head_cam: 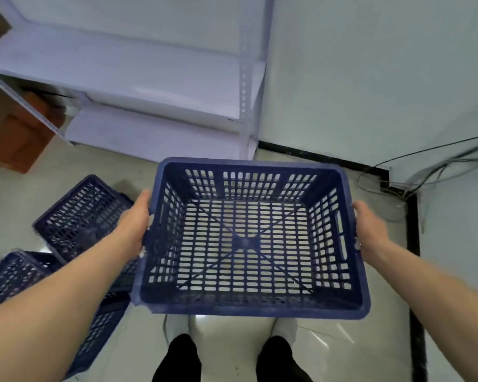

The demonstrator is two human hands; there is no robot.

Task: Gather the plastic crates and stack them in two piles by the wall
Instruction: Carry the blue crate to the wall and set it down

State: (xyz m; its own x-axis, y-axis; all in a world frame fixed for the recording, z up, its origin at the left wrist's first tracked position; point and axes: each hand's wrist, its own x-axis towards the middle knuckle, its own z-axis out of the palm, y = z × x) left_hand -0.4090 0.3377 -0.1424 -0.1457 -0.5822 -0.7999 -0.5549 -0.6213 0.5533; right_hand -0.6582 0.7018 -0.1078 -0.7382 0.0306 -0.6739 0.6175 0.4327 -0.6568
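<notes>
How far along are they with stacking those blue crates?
Done: nothing visible; no pile stands by the wall yet. In hand: one empty crate, gripped at its short ends by the left hand and right hand. Left: several loose crates lie jumbled on the floor at the left, unstacked.

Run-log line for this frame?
carrying | left hand, right hand grip blue crate | other crates on floor, left

Crate (246,241) is showing dark blue, slotted lattice; floor crates (78,216) are showing same; shelf (149,78) is showing white; box (20,139) orange-brown; skirting (315,155) black.
</notes>
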